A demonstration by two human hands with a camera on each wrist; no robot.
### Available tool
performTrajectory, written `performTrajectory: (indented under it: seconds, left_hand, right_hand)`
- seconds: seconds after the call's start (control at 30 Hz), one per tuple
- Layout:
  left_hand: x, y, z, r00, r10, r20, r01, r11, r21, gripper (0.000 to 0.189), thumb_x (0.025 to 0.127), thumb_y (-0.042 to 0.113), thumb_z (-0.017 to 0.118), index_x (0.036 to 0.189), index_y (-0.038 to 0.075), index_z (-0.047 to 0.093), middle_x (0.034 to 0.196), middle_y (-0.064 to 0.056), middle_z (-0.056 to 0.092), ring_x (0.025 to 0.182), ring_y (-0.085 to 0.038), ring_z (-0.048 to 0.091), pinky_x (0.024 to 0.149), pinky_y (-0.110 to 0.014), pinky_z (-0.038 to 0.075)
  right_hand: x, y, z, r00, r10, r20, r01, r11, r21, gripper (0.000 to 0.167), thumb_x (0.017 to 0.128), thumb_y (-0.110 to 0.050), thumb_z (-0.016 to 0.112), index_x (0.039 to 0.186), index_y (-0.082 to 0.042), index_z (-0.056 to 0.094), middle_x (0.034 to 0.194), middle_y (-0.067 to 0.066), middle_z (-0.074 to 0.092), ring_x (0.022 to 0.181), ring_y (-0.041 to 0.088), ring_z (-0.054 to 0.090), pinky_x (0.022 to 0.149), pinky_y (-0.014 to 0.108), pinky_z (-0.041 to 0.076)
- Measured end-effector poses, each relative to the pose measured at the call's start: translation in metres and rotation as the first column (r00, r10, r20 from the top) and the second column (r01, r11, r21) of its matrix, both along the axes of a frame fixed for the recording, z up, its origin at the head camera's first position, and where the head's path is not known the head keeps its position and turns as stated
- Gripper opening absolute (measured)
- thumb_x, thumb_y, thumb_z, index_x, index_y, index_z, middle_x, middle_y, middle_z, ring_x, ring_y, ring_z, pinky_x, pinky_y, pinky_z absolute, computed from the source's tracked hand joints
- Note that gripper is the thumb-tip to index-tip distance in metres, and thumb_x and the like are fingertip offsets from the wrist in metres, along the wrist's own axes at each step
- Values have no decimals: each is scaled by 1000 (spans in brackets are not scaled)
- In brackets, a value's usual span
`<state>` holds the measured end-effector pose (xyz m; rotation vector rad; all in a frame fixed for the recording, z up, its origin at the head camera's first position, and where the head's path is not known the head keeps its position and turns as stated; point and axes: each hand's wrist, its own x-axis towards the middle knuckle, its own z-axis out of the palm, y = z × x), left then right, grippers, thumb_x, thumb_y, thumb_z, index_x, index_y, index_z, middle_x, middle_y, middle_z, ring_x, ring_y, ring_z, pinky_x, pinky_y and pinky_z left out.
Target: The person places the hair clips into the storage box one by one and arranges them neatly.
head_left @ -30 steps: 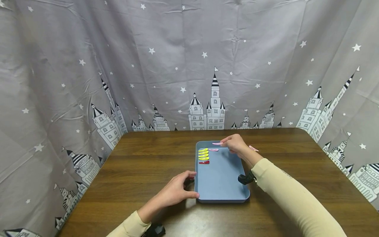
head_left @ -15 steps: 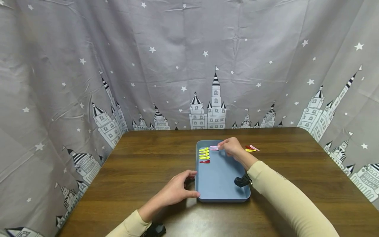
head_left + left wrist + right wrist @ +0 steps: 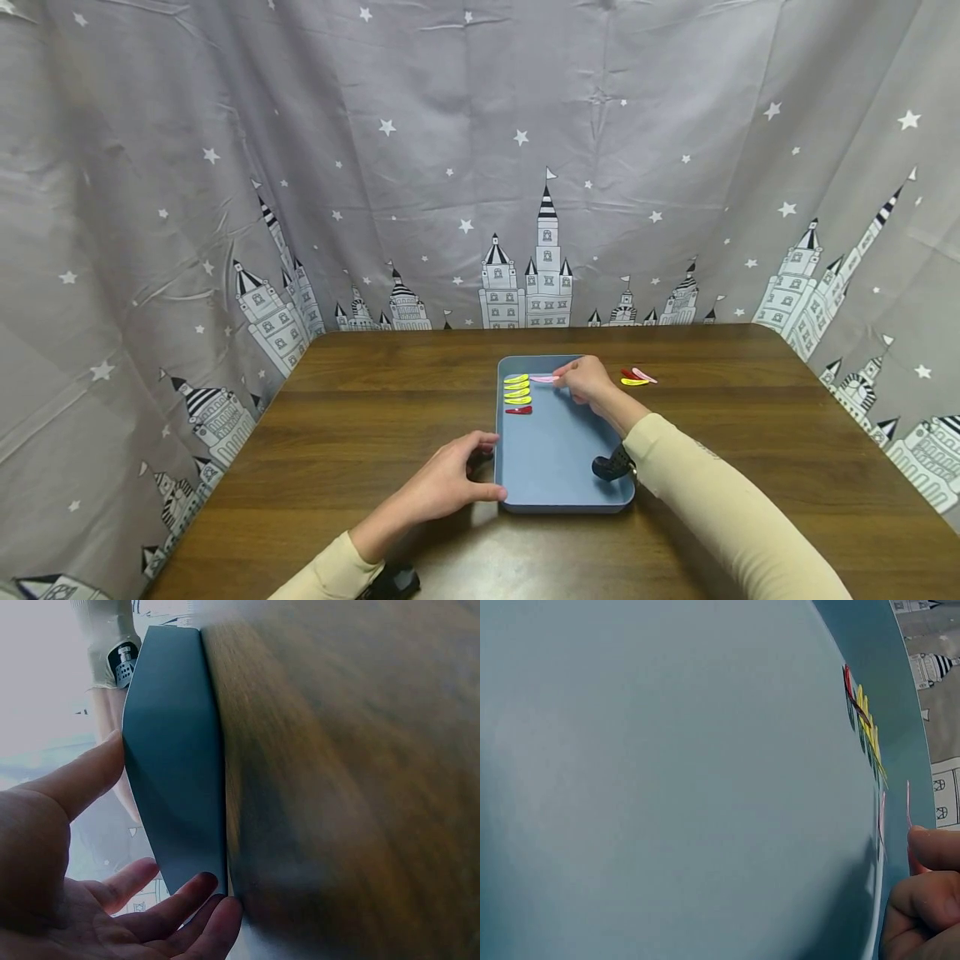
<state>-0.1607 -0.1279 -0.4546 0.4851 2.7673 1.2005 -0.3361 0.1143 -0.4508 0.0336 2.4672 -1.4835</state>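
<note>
My right hand (image 3: 588,382) pinches a pink hair clip (image 3: 908,801) between thumb and finger at the far end of the blue-grey tray (image 3: 562,450). In the right wrist view, a second pink hair clip (image 3: 883,817) lies on the tray floor just beside the held one. Several yellow hair clips (image 3: 517,389) are lined up along the tray's left side, with a red hair clip (image 3: 518,410) below them. My left hand (image 3: 450,479) rests against the tray's near left side. Its thumb touches the rim and its loosely extended fingers (image 3: 176,907) reach the outer wall.
Right of the tray, on the wooden table (image 3: 375,392), lie a loose red clip (image 3: 627,372), a yellow clip (image 3: 634,382) and a pink clip (image 3: 643,375). A grey curtain (image 3: 420,183) with castles and stars hangs behind the table.
My right hand has moved the pink clip down and slightly left, from the tray's far edge to beside the other pink clip. My left hand has stayed in place.
</note>
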Motion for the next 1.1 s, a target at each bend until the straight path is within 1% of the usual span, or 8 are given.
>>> performTrajectory:
  seconds: [0.17, 0.3, 0.47, 0.57, 0.67, 0.8, 0.9, 1.1]
  left_hand:
    - [0, 0, 1, 1000, 11, 22, -11, 1000, -7, 77, 78, 41, 86, 141, 9, 54, 132, -7, 63, 121, -25, 59, 96, -43, 51]
    - [0, 0, 1, 1000, 13, 24, -13, 1000, -10, 77, 78, 41, 86, 141, 10, 53, 132, -7, 63, 122, -25, 58, 97, -44, 51]
    - [0, 0, 1, 1000, 14, 26, -13, 1000, -12, 77, 78, 41, 86, 141, 9, 53, 133, -7, 63, 122, -25, 58, 97, -45, 51]
    - [1, 0, 1, 1000, 13, 25, -13, 1000, -14, 78, 78, 42, 86, 141, 9, 53, 133, -7, 63, 123, -25, 58, 97, -45, 51]
    - [1, 0, 1, 1000, 12, 27, -11, 1000, -11, 78, 78, 42, 85, 141, 8, 53, 133, -7, 62, 123, -26, 58, 97, -45, 51]
    - [0, 0, 1, 999, 10, 30, -10, 1000, 0, 78, 78, 41, 86, 141, 8, 53, 134, -7, 62, 123, -26, 58, 98, -46, 51]
    - [0, 0, 1, 999, 10, 31, -10, 1000, 3, 78, 78, 41, 86, 142, 9, 53, 134, -7, 62, 123, -25, 58, 99, -46, 50]
    - [0, 0, 0, 999, 10, 31, -10, 1000, -5, 78, 78, 41, 86, 141, 8, 53, 134, -7, 62, 123, -26, 58, 99, -47, 50]
  right_hand:
    - [2, -3, -3, 1000, -6, -1, 6, 1000, 8, 22, 92, -5, 68, 112, 2, 73, 104, 14, 66, 44, 7, 32, 44, 20, 29]
    - [3, -3, -6, 1000, -6, 4, 6, 1000, 17, 22, 91, -4, 67, 112, 2, 73, 95, 10, 66, 44, 7, 32, 44, 19, 29]
    - [4, -4, -9, 1000, -11, 1, 11, 999, 33, 19, 90, -4, 67, 108, 0, 75, 77, 2, 58, 45, 6, 34, 45, 20, 32]
    - [6, -5, -9, 1000, -7, 1, 7, 999, 47, 18, 90, -4, 67, 106, 0, 75, 72, 0, 54, 44, 6, 34, 45, 20, 33]
    - [7, -5, -10, 1000, -12, 1, 12, 999, 48, 18, 90, -4, 68, 106, 0, 75, 75, 3, 58, 42, 7, 34, 43, 20, 32]
    - [4, -5, -13, 1000, -17, -13, 17, 998, 61, 18, 89, -5, 69, 106, 0, 75, 92, 8, 66, 41, 7, 34, 42, 20, 31]
    - [4, -5, -15, 1000, -10, -21, 12, 998, 66, 18, 90, -5, 69, 106, 1, 75, 100, 11, 68, 41, 7, 34, 42, 19, 31]
    - [5, -5, -15, 1000, -9, -19, 10, 999, 47, 17, 89, -3, 68, 104, 1, 74, 97, 10, 66, 43, 7, 33, 42, 20, 32]
